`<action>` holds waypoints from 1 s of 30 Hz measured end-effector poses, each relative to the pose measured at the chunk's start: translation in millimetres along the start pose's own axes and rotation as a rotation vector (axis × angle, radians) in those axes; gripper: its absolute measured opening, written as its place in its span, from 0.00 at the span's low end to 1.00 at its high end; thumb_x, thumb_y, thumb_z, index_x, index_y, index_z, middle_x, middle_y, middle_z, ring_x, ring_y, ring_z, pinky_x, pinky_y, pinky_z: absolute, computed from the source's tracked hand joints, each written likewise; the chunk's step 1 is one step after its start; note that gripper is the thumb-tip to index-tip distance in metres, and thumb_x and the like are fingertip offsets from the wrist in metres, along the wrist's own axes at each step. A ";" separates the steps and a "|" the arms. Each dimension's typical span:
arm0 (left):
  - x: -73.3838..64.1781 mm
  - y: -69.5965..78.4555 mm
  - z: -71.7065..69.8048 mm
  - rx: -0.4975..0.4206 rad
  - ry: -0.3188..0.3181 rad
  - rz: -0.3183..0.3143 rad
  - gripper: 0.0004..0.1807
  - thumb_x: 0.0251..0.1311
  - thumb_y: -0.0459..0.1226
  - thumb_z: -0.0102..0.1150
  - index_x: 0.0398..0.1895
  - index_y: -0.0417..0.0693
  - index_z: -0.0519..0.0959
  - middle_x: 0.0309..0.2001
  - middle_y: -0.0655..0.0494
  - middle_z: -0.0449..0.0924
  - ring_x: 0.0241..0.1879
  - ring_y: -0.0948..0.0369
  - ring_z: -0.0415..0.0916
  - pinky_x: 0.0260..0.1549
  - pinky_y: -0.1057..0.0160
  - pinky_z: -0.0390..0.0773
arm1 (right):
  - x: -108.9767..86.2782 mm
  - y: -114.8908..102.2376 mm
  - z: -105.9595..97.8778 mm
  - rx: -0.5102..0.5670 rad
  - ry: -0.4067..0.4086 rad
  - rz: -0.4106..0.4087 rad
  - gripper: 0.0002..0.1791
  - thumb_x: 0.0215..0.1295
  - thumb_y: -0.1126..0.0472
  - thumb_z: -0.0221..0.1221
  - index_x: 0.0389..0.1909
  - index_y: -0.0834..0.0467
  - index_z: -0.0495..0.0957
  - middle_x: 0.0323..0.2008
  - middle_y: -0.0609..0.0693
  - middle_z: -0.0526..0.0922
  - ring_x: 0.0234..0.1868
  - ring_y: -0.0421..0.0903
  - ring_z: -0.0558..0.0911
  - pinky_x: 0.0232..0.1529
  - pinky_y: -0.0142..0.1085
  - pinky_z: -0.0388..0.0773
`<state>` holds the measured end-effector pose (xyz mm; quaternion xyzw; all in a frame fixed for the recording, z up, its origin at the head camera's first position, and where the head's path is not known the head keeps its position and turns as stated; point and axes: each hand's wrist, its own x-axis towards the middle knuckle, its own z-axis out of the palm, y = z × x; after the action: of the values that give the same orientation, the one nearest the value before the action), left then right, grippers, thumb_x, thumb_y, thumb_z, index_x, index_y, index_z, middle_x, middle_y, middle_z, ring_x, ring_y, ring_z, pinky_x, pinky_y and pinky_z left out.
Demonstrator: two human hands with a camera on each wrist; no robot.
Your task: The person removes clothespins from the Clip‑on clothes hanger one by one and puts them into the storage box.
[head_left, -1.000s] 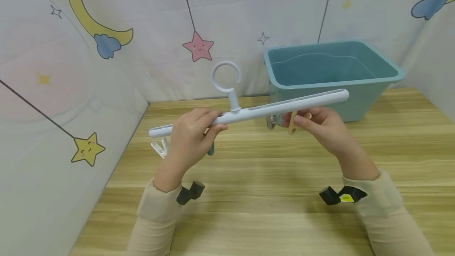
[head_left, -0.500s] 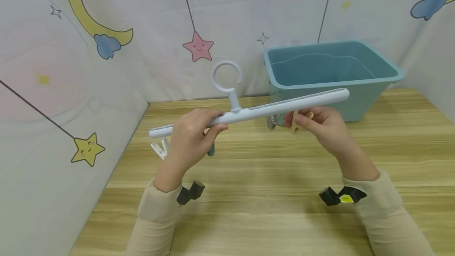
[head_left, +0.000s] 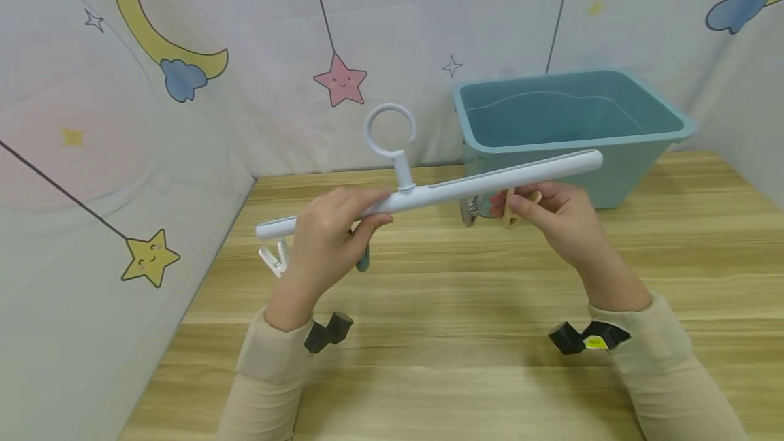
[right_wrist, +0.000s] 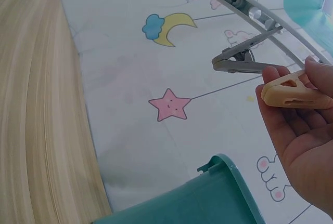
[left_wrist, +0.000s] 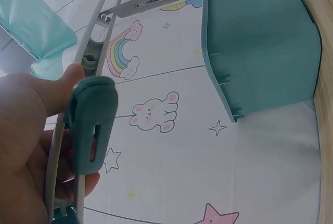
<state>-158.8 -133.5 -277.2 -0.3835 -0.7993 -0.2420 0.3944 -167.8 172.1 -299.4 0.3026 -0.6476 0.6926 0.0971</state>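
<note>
Faces a pale cloth backdrop [head_left: 392, 12] printed with stars, moons and small clouds. Works above a wood-grain table [head_left: 441, 373], with a blue-green tub [head_left: 625, 163] standing upright at its back right, open at the top. Reaches in with two cream sleeves [head_left: 661, 352]. Holds a pale hanger [head_left: 465, 189] above the table, hook upward and right end tilted higher, passing in front of the tub in the head view. Wraps the left hand [head_left: 327, 230] round the bar beside the hook, with fingers curled and thumb on the near side. Bends the right hand [head_left: 557, 216] into a pinch under the bar's right half. Wears black devices [head_left: 327, 332] at both wrists. Shows a grey clip [left_wrist: 151, 1] hanging from the bar, between both hands, and a green clip [left_wrist: 93, 125] beside the left thumb. Pinches a tan clip [right_wrist: 296, 95] between right thumb and fingers, just beside the bar; cannot tell about any attachment. Shows a white clip [head_left: 275, 258] just below the bar's left end.
</note>
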 end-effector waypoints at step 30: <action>-1.3 -3.1 2.4 -0.033 0.035 0.011 0.13 0.50 0.35 0.72 0.41 0.41 0.86 0.33 0.50 0.85 0.23 0.60 0.75 0.18 0.67 0.69 | -1.1 -4.9 -2.1 -0.151 -0.070 0.033 0.06 0.68 0.73 0.52 0.35 0.70 0.78 0.31 0.50 0.85 0.35 0.43 0.82 0.34 0.31 0.77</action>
<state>-161.8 -134.2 -279.9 -0.3902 -0.7860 -0.2596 0.4032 -165.0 175.1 -295.9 0.3076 -0.7059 0.6322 0.0856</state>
